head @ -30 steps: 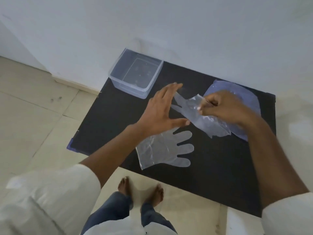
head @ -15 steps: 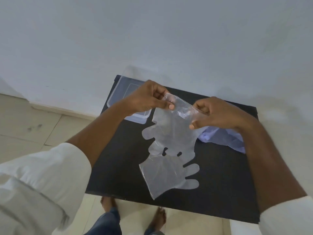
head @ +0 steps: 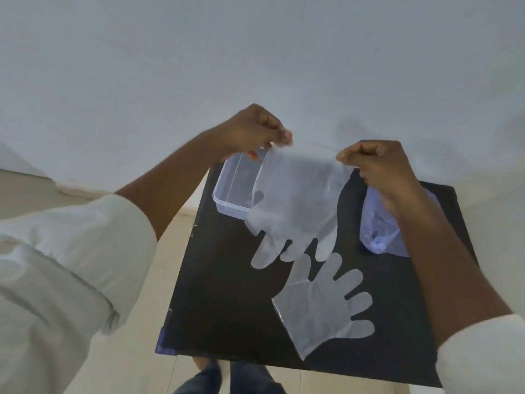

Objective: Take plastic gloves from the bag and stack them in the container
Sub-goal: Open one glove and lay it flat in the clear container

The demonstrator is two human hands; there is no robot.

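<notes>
A clear plastic glove (head: 295,206) hangs in the air with its fingers pointing down, stretched by its cuff between both hands. My left hand (head: 252,129) pinches the cuff's left corner and my right hand (head: 377,163) pinches the right corner. A second clear glove (head: 324,305) lies flat on the black table (head: 224,302), fingers spread to the right. The clear plastic container (head: 231,191) stands at the table's far left corner, partly behind the held glove. The bluish bag (head: 377,226) lies at the far right, partly hidden by my right forearm.
A white wall rises right behind the table. Beige tiled floor (head: 159,280) lies to the left of the table. My feet and jeans (head: 224,376) show below the table's near edge.
Both hands have lifted the glove higher and pulled its cuff wider apart, so it now hangs flat. The camera has tilted upward. The glove on the table has not moved.
</notes>
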